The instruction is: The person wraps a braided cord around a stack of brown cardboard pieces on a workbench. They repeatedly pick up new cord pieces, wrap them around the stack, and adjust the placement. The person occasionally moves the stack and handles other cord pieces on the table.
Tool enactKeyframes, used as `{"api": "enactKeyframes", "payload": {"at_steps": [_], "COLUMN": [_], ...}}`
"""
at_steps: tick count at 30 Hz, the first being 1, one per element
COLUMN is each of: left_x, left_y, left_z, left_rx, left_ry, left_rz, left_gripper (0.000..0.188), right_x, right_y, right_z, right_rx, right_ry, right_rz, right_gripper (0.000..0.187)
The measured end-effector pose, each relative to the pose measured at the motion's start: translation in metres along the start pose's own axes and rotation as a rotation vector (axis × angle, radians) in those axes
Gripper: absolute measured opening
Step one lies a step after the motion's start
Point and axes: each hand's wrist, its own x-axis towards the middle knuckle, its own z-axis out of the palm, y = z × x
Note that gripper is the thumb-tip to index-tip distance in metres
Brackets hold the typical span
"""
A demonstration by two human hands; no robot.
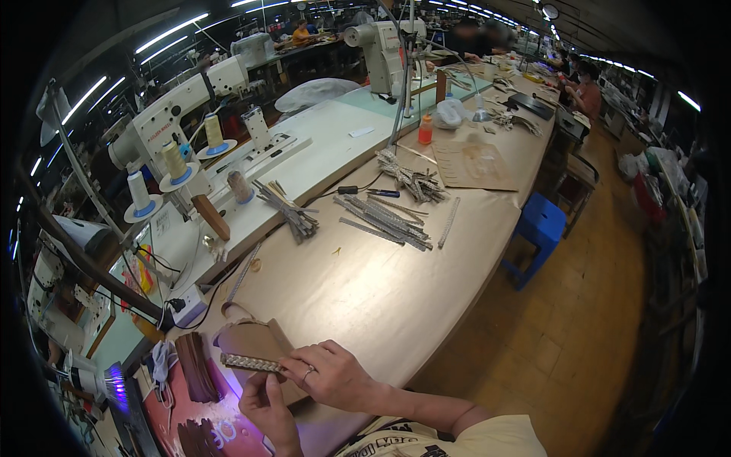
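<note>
A short braided strip (250,362), pale with brown edges, lies across my fingers at the near left of the table. My right hand (327,375), with a ring on one finger, grips its right end from above. Just below, my left hand (268,411) has its thumb and fingers bent together at the strip's lower edge; its fingertips are partly hidden. Under both hands is a brown cardboard-like piece (255,340) with a raised edge.
Bundles of brown strips (196,367) lie on a red sheet (161,415) at left. Further along the table are grey braided strips (384,222), a tied bundle (413,181), a cardboard sheet (478,166) and an orange bottle (425,129). A blue stool (539,232) stands right.
</note>
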Motion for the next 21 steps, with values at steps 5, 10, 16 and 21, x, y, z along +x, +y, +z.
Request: {"api": "enactKeyframes", "payload": {"at_steps": [5,10,16,21], "left_x": [0.003,0.007,0.013,0.022], "left_y": [0.001,-0.001,-0.001,0.003], "left_z": [-0.002,-0.008,-0.006,-0.014], "left_rx": [-0.207,-0.29,-0.388,-0.208], "left_ry": [-0.01,-0.045,-0.007,-0.058], "left_rz": [-0.074,-0.102,-0.104,-0.154], "left_gripper": [0.011,0.012,0.018,0.019], "right_x": [0.006,0.01,0.009,0.011], "right_y": [-0.006,-0.006,0.0,-0.003], "right_z": [-0.004,-0.009,0.001,0.014], "right_rx": [0.255,0.57,0.649,0.89], "right_ry": [0.013,-0.155,-0.21,-0.15], "right_rz": [0.181,0.376,0.359,0.43], "right_gripper": [0.028,0.024,0.021,0.025]}}
